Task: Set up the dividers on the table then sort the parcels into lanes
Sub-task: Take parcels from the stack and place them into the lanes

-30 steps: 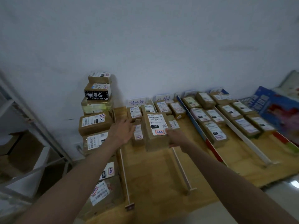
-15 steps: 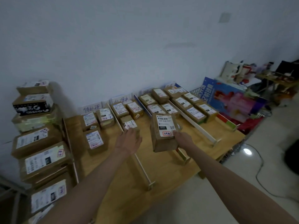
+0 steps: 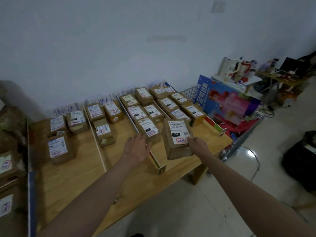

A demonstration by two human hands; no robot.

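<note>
**Q:** Grip first: what is each hand doing?

**A:** On the right hand point(image 3: 196, 145), the grip pinches the near right edge of a brown parcel point(image 3: 177, 139), thumb on its white label, which reads 032. On the left hand point(image 3: 136, 147), the grip is spread and holds nothing; its fingertips reach a labelled box point(image 3: 148, 130) lying just beyond.

**Q:** Where is the held parcel?

**A:** Over the right part of the wooden counter point(image 3: 71, 177), tilted with its label up, between a red and green edged divider point(image 3: 156, 161) and another coloured divider point(image 3: 216, 126) at the counter's right edge. Whether its underside touches the wood cannot be told.

**Q:** How is the counter laid out?

**A:** A white divider point(image 3: 99, 146) and the others run from the near edge toward the wall, forming lanes. Labelled cardboard boxes fill the far ends. Handwritten paper signs point(image 3: 63, 110) stand against the wall.

**Q:** Anything nearby?

**A:** More boxes are stacked at far left point(image 3: 8, 166). A colourful carton point(image 3: 227, 101) sits in a wire basket to the right.
</note>
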